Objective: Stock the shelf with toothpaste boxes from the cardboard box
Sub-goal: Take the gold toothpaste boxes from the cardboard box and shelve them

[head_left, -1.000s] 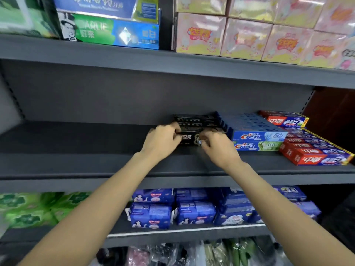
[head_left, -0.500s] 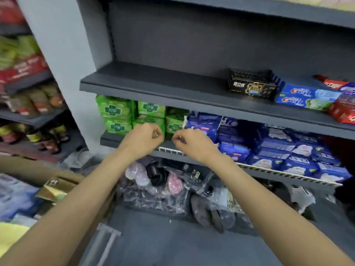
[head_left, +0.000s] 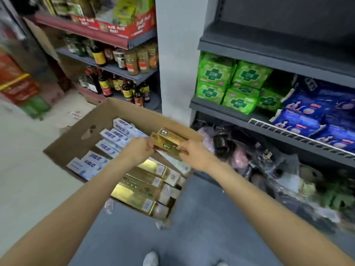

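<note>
A shop: stocked shelves (head_left: 269, 54) of green packs (head_left: 230, 83) and sauce bottles (head_left: 119, 73).

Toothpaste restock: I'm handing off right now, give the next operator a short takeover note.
Left hand and right hand each grip an end of a small stack of gold toothpaste boxes, held above the cardboard box on the floor.
The carton holds more gold boxes and white-and-blue boxes.
Done: this stack is picked up.
Left: carry it to the grey shelf on the right, set it down, then return for the remainder.
</note>
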Tool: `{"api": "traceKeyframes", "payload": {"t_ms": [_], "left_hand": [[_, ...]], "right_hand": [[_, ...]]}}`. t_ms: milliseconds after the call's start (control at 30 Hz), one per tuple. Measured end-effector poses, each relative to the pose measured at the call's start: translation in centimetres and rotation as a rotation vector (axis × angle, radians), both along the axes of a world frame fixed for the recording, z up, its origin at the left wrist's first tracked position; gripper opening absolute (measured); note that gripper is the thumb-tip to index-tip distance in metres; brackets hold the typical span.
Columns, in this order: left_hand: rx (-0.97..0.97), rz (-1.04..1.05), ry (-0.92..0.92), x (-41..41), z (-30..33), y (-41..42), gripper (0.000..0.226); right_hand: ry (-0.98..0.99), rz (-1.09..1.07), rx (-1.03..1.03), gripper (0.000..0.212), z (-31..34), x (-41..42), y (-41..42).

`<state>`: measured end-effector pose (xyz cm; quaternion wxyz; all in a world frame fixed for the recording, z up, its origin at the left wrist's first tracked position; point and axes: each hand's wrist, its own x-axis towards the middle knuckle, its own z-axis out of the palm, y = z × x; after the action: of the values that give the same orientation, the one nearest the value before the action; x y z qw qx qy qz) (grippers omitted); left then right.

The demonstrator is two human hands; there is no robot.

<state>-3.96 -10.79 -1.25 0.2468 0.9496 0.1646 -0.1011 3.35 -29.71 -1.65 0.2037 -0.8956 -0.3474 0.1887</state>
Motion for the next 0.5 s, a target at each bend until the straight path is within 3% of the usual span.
{"api": "traceKeyframes", "payload": {"t_ms": [133, 300, 400, 500], "left_hand": [[0.136, -0.24, 0.169, -0.7, -3.2, 5.1, 0.041], [0.192, -0.396, 0.298, -1.2, -6.7, 7.5, 0.063], [0.219, -0.415, 0.251, -1.3, -8.1, 8.2, 0.068], [0.2, -0.319, 0.057, -1.7, -8.8, 8.6, 0.054]], "right_hand": [[0.097, 0.006, -0.22, 0.047, -3.6, -1.6, 5.4], [0.228, -0.032, -0.309, 0.075, -6.4, -3.2, 8.5], [0.24, -0.071, -0.335, 0.077, -7.7, -4.2, 9.7], [0.069, -0.109, -0.404, 0.062, -8.1, -4.8, 10.8]]}}
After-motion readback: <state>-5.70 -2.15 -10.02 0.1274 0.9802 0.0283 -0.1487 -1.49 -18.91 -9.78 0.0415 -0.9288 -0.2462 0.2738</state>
